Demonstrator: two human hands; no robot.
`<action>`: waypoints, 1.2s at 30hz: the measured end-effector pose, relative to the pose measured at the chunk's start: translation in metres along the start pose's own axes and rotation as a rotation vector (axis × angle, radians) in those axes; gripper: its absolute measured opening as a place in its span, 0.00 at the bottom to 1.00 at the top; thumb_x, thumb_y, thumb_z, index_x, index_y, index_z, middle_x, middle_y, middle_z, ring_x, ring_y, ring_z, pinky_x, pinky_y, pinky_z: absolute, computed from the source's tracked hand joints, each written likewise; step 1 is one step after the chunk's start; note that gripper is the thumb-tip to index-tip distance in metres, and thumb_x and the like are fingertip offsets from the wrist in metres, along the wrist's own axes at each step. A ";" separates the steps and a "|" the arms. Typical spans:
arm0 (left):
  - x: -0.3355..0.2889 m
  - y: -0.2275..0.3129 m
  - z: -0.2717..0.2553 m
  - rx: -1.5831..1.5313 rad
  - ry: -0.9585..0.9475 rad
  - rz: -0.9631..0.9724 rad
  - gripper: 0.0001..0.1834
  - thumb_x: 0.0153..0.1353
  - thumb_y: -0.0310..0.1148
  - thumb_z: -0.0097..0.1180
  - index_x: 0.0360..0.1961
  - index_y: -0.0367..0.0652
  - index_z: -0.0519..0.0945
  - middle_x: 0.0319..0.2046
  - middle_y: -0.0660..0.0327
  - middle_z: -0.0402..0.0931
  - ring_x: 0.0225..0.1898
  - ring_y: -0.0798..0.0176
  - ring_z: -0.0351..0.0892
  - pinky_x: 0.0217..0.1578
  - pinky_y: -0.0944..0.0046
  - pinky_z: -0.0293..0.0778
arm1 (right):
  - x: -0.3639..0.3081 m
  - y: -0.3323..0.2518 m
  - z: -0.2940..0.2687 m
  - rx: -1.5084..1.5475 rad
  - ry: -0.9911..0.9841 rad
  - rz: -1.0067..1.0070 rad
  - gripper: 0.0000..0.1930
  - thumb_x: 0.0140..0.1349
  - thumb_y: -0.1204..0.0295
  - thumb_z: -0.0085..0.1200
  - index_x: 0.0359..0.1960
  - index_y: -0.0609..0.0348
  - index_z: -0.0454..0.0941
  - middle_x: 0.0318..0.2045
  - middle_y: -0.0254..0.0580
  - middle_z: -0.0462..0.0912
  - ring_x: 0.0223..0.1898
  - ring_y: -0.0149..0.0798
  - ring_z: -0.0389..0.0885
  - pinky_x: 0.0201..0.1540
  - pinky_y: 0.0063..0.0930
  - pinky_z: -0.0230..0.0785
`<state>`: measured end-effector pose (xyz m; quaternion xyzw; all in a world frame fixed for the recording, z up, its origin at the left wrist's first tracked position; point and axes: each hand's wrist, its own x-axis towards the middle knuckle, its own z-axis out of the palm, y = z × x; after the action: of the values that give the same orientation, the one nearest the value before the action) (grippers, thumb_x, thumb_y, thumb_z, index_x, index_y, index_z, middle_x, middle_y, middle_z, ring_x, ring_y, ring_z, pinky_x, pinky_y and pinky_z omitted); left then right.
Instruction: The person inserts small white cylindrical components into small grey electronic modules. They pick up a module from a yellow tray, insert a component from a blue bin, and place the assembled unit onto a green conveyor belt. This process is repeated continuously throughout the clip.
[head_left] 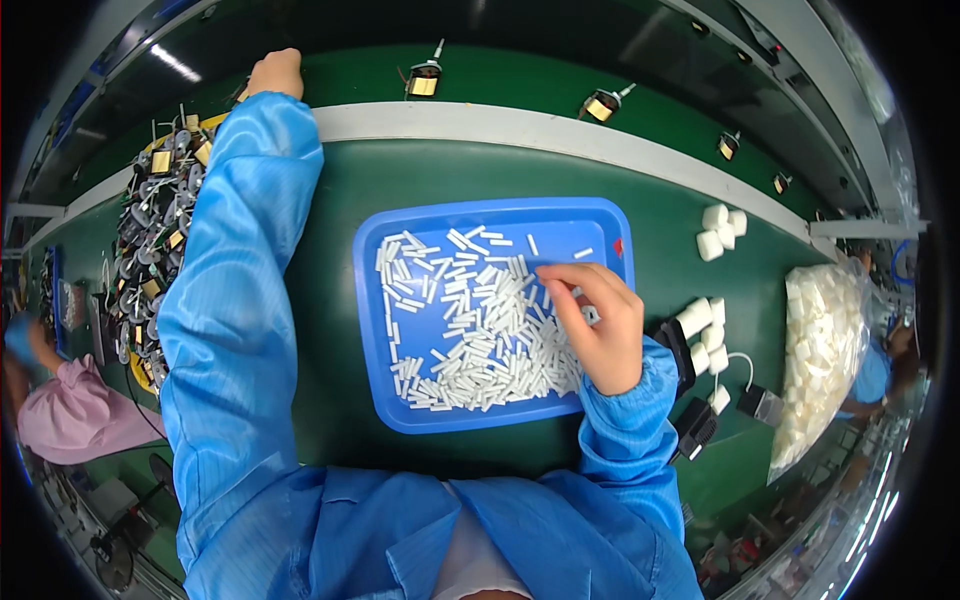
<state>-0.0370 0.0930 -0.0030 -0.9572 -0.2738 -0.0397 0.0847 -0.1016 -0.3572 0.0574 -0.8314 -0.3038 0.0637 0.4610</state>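
Note:
My left hand (277, 73) reaches far left over the green belt, its fingers curled and mostly hidden. Beside it a small part with a yellow wrapping (242, 92) pokes out; whether I grip it is unclear. My right hand (605, 325) is over the right side of a blue tray (366, 310), thumb and forefinger pinched together. Anything between those fingertips is too small to make out. Below and left of them, short white tubes (490, 335) lie heaped across the tray, with a few loose near its far side. A small red mark (618, 246) shows on the tray's right rim.
Left of my arm, small motor-like assemblies (160, 220) are piled in a yellow container. More assemblies (425, 78) stand spaced along the belt beyond a pale rail (450, 122). White blocks (712, 240), black adapters (695, 428) and a clear bag of white pieces (825, 340) lie right. A pink-sleeved person (85, 410) is at left.

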 end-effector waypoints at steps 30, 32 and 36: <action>-0.314 0.103 -0.115 -2.089 -0.762 -0.083 0.30 0.56 0.18 0.55 0.61 0.35 0.61 0.49 0.57 0.67 0.50 0.65 0.71 0.45 0.67 0.75 | -0.023 -0.047 0.037 0.658 -0.277 0.355 0.08 0.55 0.80 0.54 0.38 0.61 0.77 0.33 0.38 0.78 0.36 0.27 0.78 0.31 0.18 0.74; -0.316 0.101 -0.107 -2.001 -0.808 -0.055 0.27 0.57 0.20 0.55 0.59 0.35 0.64 0.52 0.58 0.66 0.51 0.66 0.70 0.46 0.68 0.73 | -0.026 -0.045 0.036 0.597 -0.281 0.261 0.09 0.54 0.81 0.55 0.38 0.61 0.78 0.35 0.38 0.79 0.36 0.29 0.79 0.33 0.20 0.75; -0.318 0.106 -0.113 -1.996 -0.599 -0.031 0.21 0.58 0.21 0.55 0.54 0.35 0.69 0.46 0.57 0.71 0.49 0.67 0.72 0.48 0.68 0.70 | -0.023 -0.047 0.022 0.623 -0.160 0.222 0.10 0.54 0.82 0.55 0.39 0.63 0.78 0.37 0.39 0.79 0.36 0.30 0.78 0.33 0.20 0.76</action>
<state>-0.2534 -0.1806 0.0539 -0.5591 -0.1388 -0.0100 -0.8173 -0.1501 -0.3357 0.0790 -0.6709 -0.2126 0.2682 0.6579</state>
